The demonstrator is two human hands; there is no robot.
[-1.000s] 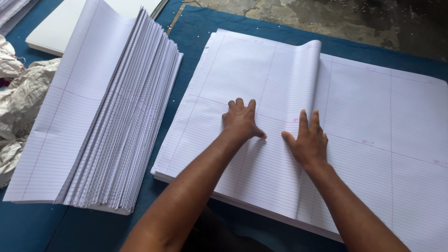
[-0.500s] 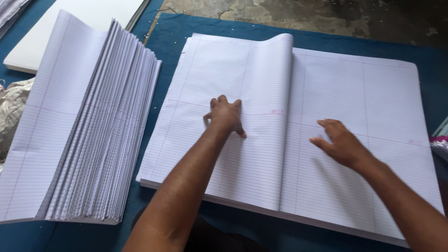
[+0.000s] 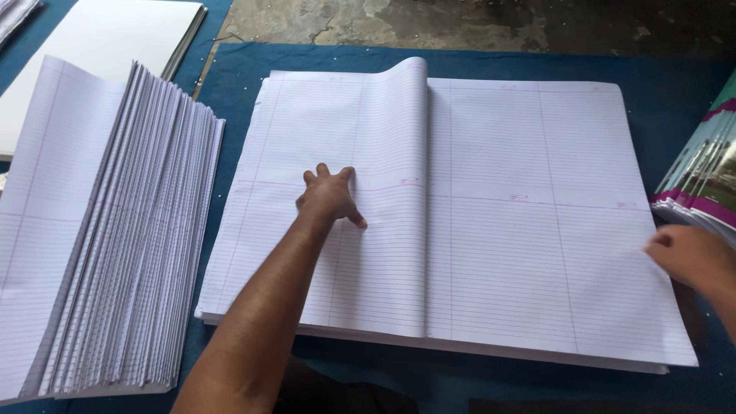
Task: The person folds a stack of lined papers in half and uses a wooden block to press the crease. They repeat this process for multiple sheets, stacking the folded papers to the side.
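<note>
Left hand [image 3: 330,195]: flat, palm down, fingers spread, pressing on the folded-over ruled sheet [image 3: 360,192]; grips nothing. Forearm runs up from the near edge, straight.
Right hand [image 3: 690,257]: at the right edge of the big stack of ruled sheets [image 3: 529,215], fingers loosely curled; blurred, so cannot tell whether it holds a sheet edge.
Folded sheet covers the stack's left half, its fold ridge running down the middle. Stack lies mid-counter on the blue counter [image 3: 659,84].
Fanned pile of folded sheets [image 3: 130,238] sits at the left edge; white board [image 3: 100,46] at the far-left corner; coloured covers [image 3: 705,176] at the right edge.
</note>
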